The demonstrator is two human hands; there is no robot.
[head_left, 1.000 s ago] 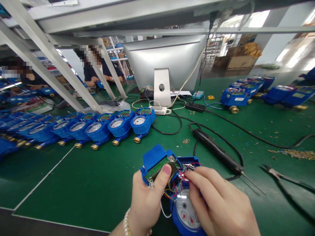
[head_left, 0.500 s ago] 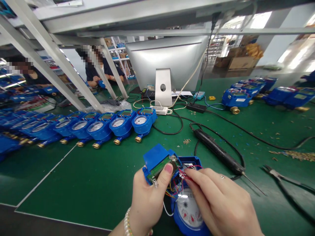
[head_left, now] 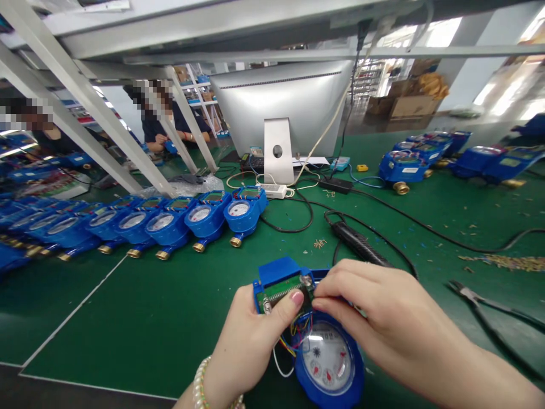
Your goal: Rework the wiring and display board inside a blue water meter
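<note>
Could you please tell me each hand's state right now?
Left hand: closed, holding the blue-framed circuit board.
Right hand: curled beside it; whether it grips anything cannot be told.

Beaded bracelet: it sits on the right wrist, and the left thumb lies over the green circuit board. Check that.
Wrong wrist: the head view shows the beaded bracelet on the left one. The left hand does have its thumb over the green circuit board.

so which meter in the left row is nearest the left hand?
The right-end meter, beside the white box; others sit farther from the left hand.
</note>
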